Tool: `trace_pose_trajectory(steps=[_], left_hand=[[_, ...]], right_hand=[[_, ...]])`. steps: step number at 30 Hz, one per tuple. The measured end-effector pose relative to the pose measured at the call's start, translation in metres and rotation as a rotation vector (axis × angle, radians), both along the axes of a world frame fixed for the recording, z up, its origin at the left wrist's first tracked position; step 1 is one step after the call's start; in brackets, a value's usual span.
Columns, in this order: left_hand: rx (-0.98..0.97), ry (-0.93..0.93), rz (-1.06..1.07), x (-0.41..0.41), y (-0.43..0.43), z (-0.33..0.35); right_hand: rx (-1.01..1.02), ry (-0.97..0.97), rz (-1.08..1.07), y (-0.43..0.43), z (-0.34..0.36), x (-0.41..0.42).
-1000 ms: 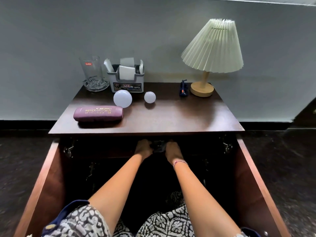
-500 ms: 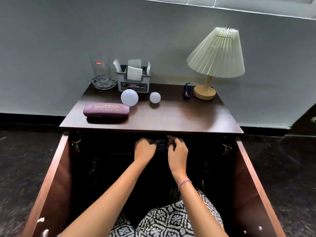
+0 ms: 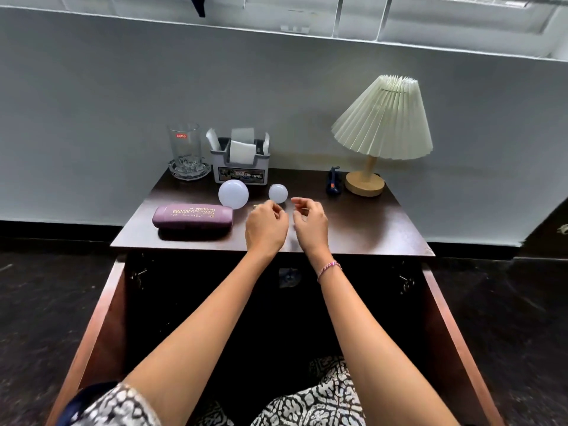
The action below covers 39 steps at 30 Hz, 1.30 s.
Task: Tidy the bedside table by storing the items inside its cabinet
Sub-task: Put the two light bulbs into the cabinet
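Bedside table [image 3: 353, 229], centre of frame: dark polished wood tabletop, its cabinet [image 3: 276, 318] below with both doors swung wide, left door [image 3: 101, 318] and right door [image 3: 451, 333] reddish-brown on the inside. The interior is too dark to show what it holds. Judged from this layout, the opening step is done and the storing is left, since every visible item sits on top. Upper left of the tabletop: a clear glass tumbler [image 3: 183, 146] standing in a cut-glass dish, and beside it a grey plastic holder [image 3: 241, 167] with white paper slips. In front of these lie two smooth, matt white globes, the large bulb [image 3: 233, 194] and the small bulb [image 3: 278, 192]. A rounded purple case [image 3: 192, 216] with gold lettering lies near the left front edge. Right rear: a lamp [image 3: 382, 118] with pleated cream shade on a round wooden base, a small dark blue object [image 3: 333, 181] beside it. Left hand [image 3: 266, 227] and right hand [image 3: 310, 224] hover mid-tabletop just before the small bulb, fingers loosely curled, holding nothing.
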<state>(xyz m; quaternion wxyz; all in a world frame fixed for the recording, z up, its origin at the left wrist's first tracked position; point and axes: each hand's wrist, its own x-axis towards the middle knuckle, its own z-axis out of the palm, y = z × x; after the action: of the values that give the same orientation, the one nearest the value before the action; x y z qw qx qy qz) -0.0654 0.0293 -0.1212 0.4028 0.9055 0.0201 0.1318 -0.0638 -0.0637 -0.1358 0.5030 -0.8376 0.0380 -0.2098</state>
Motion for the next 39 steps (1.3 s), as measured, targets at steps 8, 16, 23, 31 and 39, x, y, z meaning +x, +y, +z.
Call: trace_pose_trajectory(steps=[8,16,23,31,39], left_hand=[[-0.097,-0.021,-0.063,0.044,-0.006,-0.013],[-0.103,-0.011,-0.093,0.055,-0.005,-0.016],[-0.121,-0.112,-0.054,0.061,-0.005,-0.022],[-0.292,-0.156,-0.01,0.056,-0.002,-0.021],[-0.437,-0.064,-0.109,0.043,0.015,-0.021]], right_hand=[[-0.116,0.164,0.139,-0.003,-0.005,0.036],[-0.007,0.138,0.177,-0.001,-0.006,0.047],[0.07,0.054,0.122,-0.004,-0.008,0.048],[0.17,-0.037,0.063,-0.003,-0.006,0.045],[0.165,0.014,-0.1,-0.006,-0.005,0.039]])
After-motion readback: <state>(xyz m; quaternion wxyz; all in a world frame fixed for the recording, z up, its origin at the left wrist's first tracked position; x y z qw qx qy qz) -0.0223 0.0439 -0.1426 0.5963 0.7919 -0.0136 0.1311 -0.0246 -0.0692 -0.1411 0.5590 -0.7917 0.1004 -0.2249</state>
